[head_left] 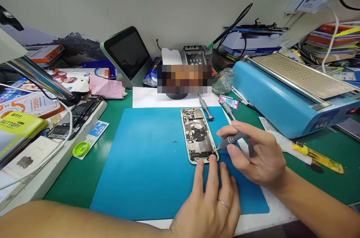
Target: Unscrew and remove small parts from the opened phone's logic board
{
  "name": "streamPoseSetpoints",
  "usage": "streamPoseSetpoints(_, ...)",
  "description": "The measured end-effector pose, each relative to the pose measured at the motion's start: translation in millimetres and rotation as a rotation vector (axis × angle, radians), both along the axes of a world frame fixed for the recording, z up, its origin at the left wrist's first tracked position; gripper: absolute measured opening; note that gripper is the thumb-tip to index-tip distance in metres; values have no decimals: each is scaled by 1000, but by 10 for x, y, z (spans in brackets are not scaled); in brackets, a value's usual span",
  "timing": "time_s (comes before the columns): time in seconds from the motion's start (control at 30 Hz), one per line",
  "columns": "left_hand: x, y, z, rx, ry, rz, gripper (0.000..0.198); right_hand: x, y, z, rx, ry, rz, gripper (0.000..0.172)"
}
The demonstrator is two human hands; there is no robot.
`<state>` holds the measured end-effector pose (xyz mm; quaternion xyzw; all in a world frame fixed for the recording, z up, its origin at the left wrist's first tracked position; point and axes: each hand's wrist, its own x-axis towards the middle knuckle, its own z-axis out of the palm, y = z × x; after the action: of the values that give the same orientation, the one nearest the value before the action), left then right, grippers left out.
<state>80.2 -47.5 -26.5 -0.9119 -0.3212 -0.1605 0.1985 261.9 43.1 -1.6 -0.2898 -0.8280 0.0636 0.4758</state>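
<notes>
An opened phone [197, 133] with its inner parts exposed lies on a blue work mat [146, 163]. My left hand [210, 200] rests flat on the mat, its fingertips touching the phone's near end. My right hand [253, 155] pinches a grey screwdriver [232, 140], whose tip meets the phone's lower right edge. A ring sits on one left finger.
Another screwdriver [206, 107] lies past the phone. A glass jar [223, 80] and a blue heating machine [295, 92] stand at the right. A tablet [126, 56] leans at the back. Phone parts [78, 114], boxes and cables crowd the left. Yellow tool [317, 155] lies right.
</notes>
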Motion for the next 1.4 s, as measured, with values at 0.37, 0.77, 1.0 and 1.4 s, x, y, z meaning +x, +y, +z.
streamPoseSetpoints(0.37,21,-6,-51,29,-39,19,45,10,-10,-18,18,-56,7,71)
streamPoseSetpoints(0.77,10,15,-116,-46,-61,6,43,8,-14,-16,52,-42,-7,72)
streamPoseSetpoints(1.0,35,28,-126,-26,-108,0,36,14,-3,-44,1,-15,-69,75)
streamPoseSetpoints(1.4,34,43,-78,20,-106,1,36,27,-1,-39,-20,16,-53,73)
